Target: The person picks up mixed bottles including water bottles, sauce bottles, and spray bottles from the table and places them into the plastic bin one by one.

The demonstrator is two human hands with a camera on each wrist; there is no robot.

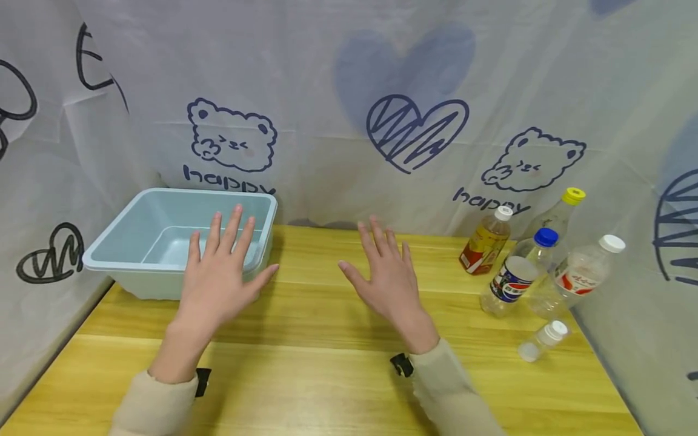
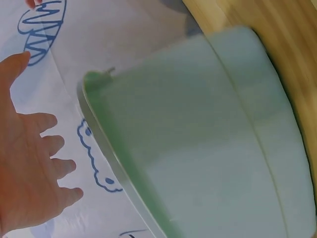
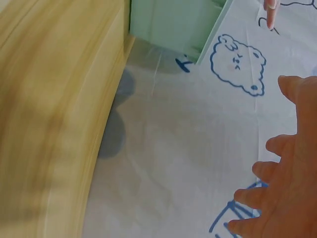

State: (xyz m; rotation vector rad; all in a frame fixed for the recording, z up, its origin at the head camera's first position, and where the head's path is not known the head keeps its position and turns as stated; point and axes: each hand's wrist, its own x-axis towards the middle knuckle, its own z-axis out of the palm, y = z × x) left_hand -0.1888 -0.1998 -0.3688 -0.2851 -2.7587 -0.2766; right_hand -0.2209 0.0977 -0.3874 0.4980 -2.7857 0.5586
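Observation:
My left hand (image 1: 220, 275) is held up with its fingers spread, in front of the light blue plastic basin (image 1: 131, 266) at the table's left. In the left wrist view the same hand (image 2: 32, 168) is apart from the basin's wall (image 2: 188, 139). The right hand (image 1: 389, 278), fingers straight and spread, hovers over the middle of the wooden table and holds nothing. In the right wrist view this hand (image 3: 277, 178) shows at the right edge, with the fabric backdrop behind it.
Several bottles stand at the right: a yellow-labelled one (image 1: 485, 242), a blue-capped Pepsi bottle (image 1: 512, 281), a yellow-capped clear one (image 1: 551, 221) and a white-capped one (image 1: 580, 272). A small white-capped bottle (image 1: 542, 341) is nearer. Printed fabric (image 1: 322, 175) surrounds the wooden table (image 1: 305, 375).

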